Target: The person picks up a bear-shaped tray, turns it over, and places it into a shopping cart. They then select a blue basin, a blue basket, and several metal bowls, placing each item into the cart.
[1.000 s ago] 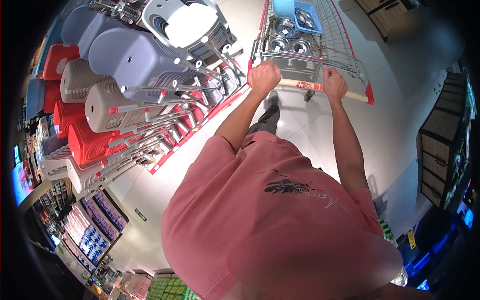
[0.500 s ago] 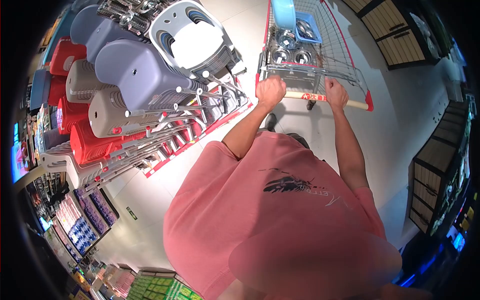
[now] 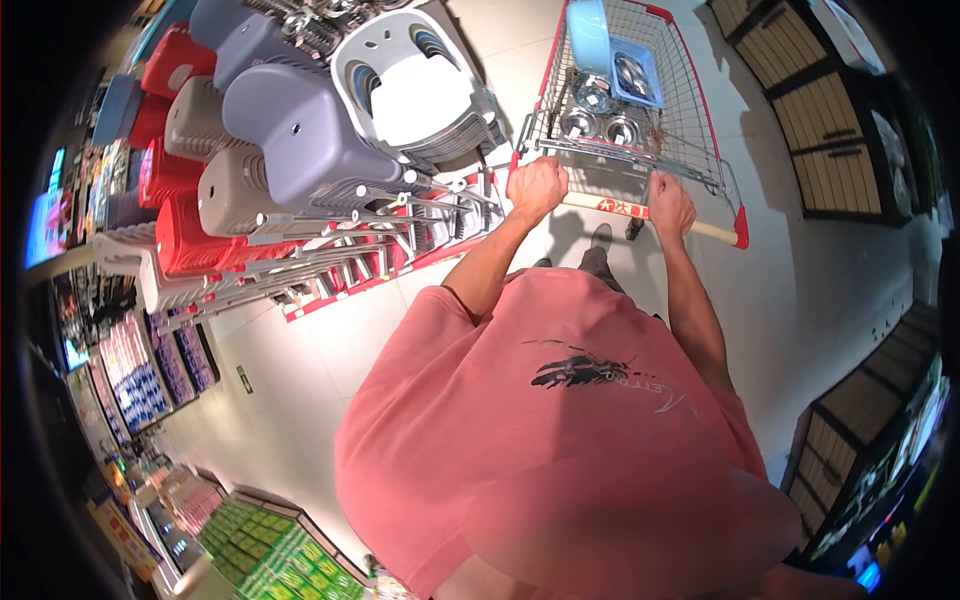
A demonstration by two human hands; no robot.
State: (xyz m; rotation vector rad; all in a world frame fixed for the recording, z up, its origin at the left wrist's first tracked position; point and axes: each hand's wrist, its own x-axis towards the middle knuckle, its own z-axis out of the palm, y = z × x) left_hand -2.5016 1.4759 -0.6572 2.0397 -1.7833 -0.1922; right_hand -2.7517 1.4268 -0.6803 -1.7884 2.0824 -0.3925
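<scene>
Both my hands grip the wooden handle bar (image 3: 612,207) of a red-framed wire shopping cart (image 3: 690,110) in front of me. My left hand (image 3: 537,187) is closed on the bar's left end. My right hand (image 3: 670,207) is closed on it right of the red label. Inside the cart lie several shiny steel bowls (image 3: 598,110), a light blue tub (image 3: 588,28) and a blue tray (image 3: 640,72). My pink shirt fills the lower middle of the view.
Stacks of grey, red and white plastic stools (image 3: 290,140) on a low red pallet stand close on the cart's left. Dark slatted display units (image 3: 830,110) line the right side. Shelves of packaged goods (image 3: 150,370) sit at lower left. Pale tiled floor (image 3: 800,280) lies between.
The cart and I have moved forward along the stool stacks, and the view has swung so the right-hand displays sit differently. Both hands stay closed on the handle bar.
</scene>
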